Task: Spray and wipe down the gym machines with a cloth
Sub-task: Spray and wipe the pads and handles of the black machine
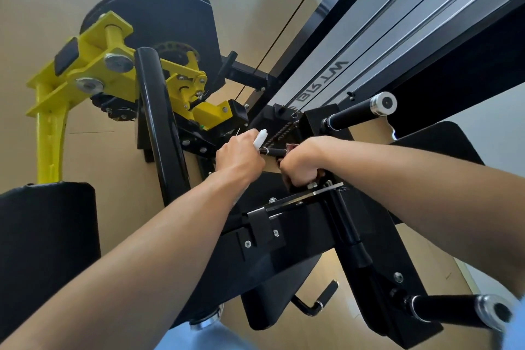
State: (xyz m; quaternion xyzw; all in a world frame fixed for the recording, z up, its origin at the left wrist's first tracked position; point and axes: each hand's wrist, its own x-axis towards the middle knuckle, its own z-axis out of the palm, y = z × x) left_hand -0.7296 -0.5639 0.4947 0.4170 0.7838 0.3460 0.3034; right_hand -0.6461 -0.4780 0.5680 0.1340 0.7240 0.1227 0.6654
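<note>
Gripping a white spray bottle (260,138) whose contents cannot be seen, the left hand (238,158) sits just left of the small black handle (274,152). Just right of that handle, the right hand (299,163) clenches a reddish cloth (291,147) against the black machine frame (284,224).

Soft, even light filled the room, and shadows stayed faint. Pale glare streaked the curved black bar (159,122). Well away from that bar, toward the frame's edges, straight rails bowed from wide-angle distortion and the picture smeared into blur.
</note>
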